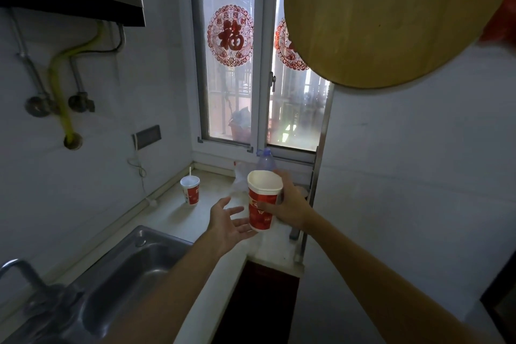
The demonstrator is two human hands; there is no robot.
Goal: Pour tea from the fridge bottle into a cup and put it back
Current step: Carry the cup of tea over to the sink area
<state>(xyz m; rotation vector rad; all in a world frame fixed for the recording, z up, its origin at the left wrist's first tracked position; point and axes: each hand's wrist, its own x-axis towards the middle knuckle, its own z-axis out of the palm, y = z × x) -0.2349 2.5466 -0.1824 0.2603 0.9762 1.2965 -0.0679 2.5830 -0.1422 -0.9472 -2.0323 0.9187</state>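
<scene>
One red-and-white paper cup (262, 201) is held above the pale counter (178, 218), its wall wrapped by curled fingers of the right hand (291, 204). The left hand (227, 222) is spread open beside its base, holding nothing. Thin, light and crushable, the cup is judged best gripped gently mid-wall.

Two paper cups (262, 198) (190, 190), one clear bottle (265, 160), one steel sink (134, 265), one round wooden board (391, 14), two red window decals (230, 36) (287, 47).

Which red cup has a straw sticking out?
The lidded cup standing alone on the counter. A white straw pokes from its lid; the open cup gripped by the right hand has no lid or straw.
</scene>
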